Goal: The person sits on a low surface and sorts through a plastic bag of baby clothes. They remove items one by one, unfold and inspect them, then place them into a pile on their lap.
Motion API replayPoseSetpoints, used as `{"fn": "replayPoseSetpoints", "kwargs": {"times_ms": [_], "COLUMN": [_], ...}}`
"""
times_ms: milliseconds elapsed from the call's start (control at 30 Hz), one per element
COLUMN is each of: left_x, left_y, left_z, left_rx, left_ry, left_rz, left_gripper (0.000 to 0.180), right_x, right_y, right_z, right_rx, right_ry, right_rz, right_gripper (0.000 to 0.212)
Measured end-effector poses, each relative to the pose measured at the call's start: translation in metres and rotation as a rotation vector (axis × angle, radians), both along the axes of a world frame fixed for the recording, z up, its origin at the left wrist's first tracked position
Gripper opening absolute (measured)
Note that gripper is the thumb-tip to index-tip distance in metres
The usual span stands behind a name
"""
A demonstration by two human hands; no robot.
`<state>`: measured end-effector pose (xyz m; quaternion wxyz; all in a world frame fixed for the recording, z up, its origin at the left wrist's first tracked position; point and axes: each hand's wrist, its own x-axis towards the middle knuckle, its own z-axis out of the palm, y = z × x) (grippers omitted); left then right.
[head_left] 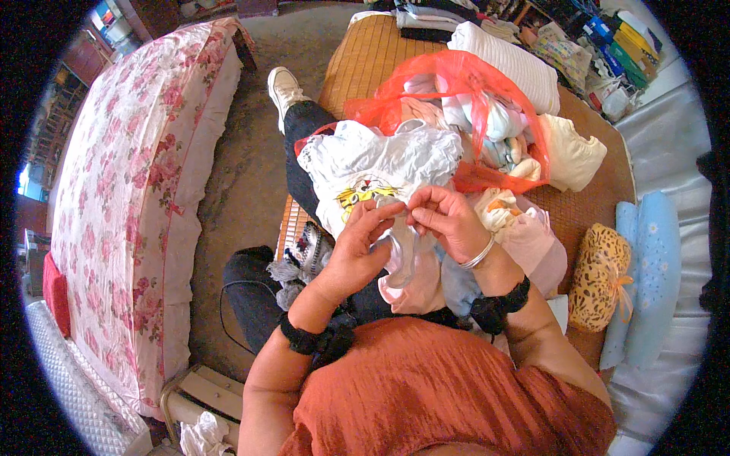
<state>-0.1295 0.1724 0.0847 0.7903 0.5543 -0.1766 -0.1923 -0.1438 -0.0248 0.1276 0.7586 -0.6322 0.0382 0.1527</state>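
Observation:
In front of my chest both hands work on a small pale grey-white piece of cloth point(401, 260), whose exact kind I cannot make out. My left hand point(361, 247) has its fingers curled round the cloth's upper part. Close beside it, thumb and fingers of my right hand point(450, 226) pinch the cloth's edge. Behind the hands a crumpled white shirt point(380, 159) with a yellow cartoon animal print is spread over my lap. Pink baby clothes point(532, 242) lie to the right of my right hand, and more pink cloth point(418, 289) lies below the hands.
A translucent red plastic bag point(395, 80) full of clothes lies on the woven mat point(357, 61). Right of it are a white folded quilt point(509, 64), cream cloth point(574, 152), a leopard-print bundle point(601, 273) and blue rolls point(658, 273). A flower-covered bed point(122, 190) stands left.

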Motion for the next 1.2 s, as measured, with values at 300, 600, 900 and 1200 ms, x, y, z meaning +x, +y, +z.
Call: {"fn": "replayPoseSetpoints", "kwargs": {"times_ms": [300, 600, 900, 1200], "left_x": [0.015, 0.008, -0.004, 0.0], "left_y": [0.029, 0.022, 0.004, 0.001], "left_z": [-0.031, -0.035, -0.02, -0.033], "left_rx": [0.039, 0.112, 0.095, -0.316], "left_ry": [0.386, 0.097, 0.27, 0.676], "left_rz": [0.203, -0.031, -0.088, -0.086], "left_gripper": [0.029, 0.041, 0.026, 0.028], "right_x": [-0.003, -0.007, -0.014, -0.014], "right_y": [-0.024, -0.008, 0.0, 0.0], "right_z": [-0.005, -0.036, -0.024, -0.026], "right_rx": [-0.789, -0.905, -0.401, -0.151], "right_ry": [-0.834, -0.831, -0.24, -0.102], "right_rz": [0.547, 0.449, 0.12, 0.075], "right_gripper": [0.033, 0.024, 0.021, 0.015]}}
